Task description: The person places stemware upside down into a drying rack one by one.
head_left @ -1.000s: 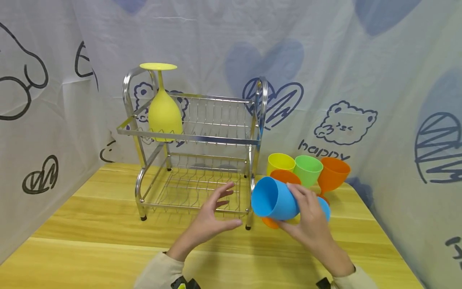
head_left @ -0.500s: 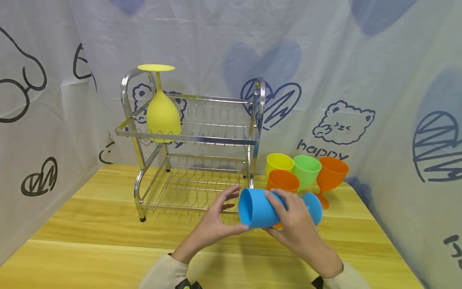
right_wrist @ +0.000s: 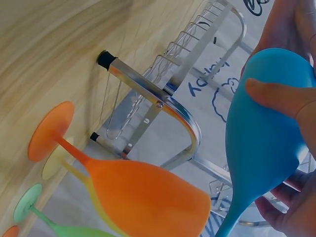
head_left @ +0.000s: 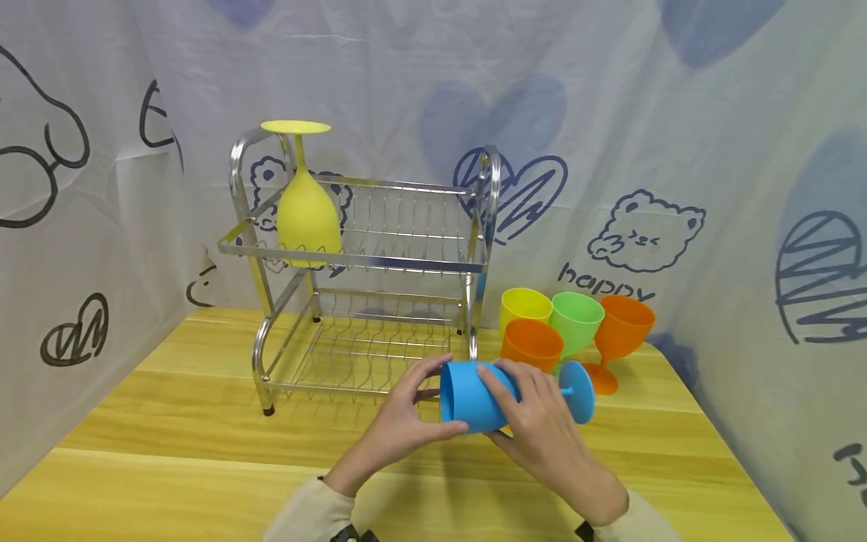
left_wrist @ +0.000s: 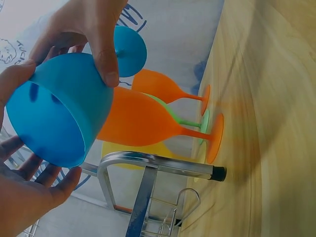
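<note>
A blue plastic goblet [head_left: 477, 397] lies sideways in the air in front of the rack, its mouth to the left and its foot to the right. My right hand [head_left: 542, 433] grips its bowl, with the thumb below and fingers over the top in the head view. At the mouth, my left hand [head_left: 406, 418] holds the rim between thumb and fingers; the left wrist view shows those fingers [left_wrist: 44, 175] along the rim's edge. An upside-down yellow goblet [head_left: 308, 214] stands on the upper tier of the metal dish rack [head_left: 366, 260], at its left end.
Right of the rack, upright goblets stand on the wooden table [head_left: 203, 467]: orange [head_left: 531, 342] in front, yellow [head_left: 524, 301], green [head_left: 576, 320] and another orange [head_left: 623, 324] behind. A printed cloth [head_left: 379, 90] hangs around the back and sides.
My right hand has brought the blue goblet leftward and slightly down, away from the other goblets. Its mouth has come between my left thumb and fingers, which now touch the rim.
</note>
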`<state>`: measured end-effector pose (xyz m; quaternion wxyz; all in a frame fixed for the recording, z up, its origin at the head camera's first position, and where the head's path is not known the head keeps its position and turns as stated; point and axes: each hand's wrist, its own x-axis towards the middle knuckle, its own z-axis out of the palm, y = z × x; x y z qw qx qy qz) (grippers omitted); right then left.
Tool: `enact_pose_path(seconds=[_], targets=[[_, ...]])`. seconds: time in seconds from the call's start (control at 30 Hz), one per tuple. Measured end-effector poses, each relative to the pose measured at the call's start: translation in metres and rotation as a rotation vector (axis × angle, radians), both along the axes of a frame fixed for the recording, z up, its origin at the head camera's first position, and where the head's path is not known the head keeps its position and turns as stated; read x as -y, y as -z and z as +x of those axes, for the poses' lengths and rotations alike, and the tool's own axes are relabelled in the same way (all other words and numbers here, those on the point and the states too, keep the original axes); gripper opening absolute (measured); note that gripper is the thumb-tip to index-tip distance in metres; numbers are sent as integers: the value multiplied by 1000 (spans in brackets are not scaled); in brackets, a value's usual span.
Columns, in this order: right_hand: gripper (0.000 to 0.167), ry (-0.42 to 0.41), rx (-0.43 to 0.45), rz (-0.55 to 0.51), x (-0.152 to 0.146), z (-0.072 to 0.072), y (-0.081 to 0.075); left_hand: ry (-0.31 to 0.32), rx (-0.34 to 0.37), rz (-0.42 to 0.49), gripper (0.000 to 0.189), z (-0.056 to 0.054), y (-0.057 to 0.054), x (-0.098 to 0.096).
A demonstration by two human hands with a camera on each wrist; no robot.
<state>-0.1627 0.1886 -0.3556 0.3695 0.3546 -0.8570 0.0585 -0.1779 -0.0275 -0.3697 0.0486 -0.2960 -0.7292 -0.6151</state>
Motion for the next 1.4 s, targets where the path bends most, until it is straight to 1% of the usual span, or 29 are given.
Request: enact_pose_path(seconds=[0.13,0.27,0.3,0.37,0.43,0.5,0.63,0.73,0.8,0.83,0.9,1.0,1.07,1.1,1.13,1.17,1.23,1.33,1.4], targets=[[99,6,-17,5,1,2,-1,1,16,19,74,-1,0,0],[98,-35,-47,-27,1,4,-5,-12,38,81,73,-3,-1,2],[94,-54,-52,-43,0,5,-6,-16,49,102,73,-4,-1,3],[78,-98,-62,-80,-1,8,-8,-19,77,157,74,-5,-2,5],[59,-139,-84,-127,-1,9,-10,-22,116,210,76,-6,-3,7],[50,-171,-111,-183,-1,10,-10,-20,149,259,78,-7,-5,9],[48,-187,-137,-335,1,10,-8,-3,212,333,81,-8,-6,12],[49,-156,-58,-471,3,14,-7,20,251,375,83,-8,-6,13],[44,-119,34,-551,4,19,-8,38,271,408,84,-8,-5,12],[43,-96,107,-595,4,21,-9,53,279,429,85,-8,-5,12],[42,-67,305,-685,5,25,-14,78,290,464,86,-8,-4,11],[49,-74,676,-863,6,28,-22,112,307,500,87,-8,-3,11],[51,-111,884,-989,6,28,-27,129,313,505,88,-7,-2,11],[52,-140,964,-1045,6,28,-29,137,315,507,89,-7,-2,12],[53,-175,1023,-1096,6,27,-30,144,316,507,89,-7,-2,12],[55,-210,1063,-1135,6,26,-31,153,318,510,90,-6,-2,12],[57,-277,1124,-1198,6,25,-31,163,318,513,90,-6,-2,13],[61,-349,1175,-1254,8,23,-31,177,326,527,89,-4,-2,13],[64,-367,1198,-1268,10,22,-31,186,335,538,89,-3,-3,12]])
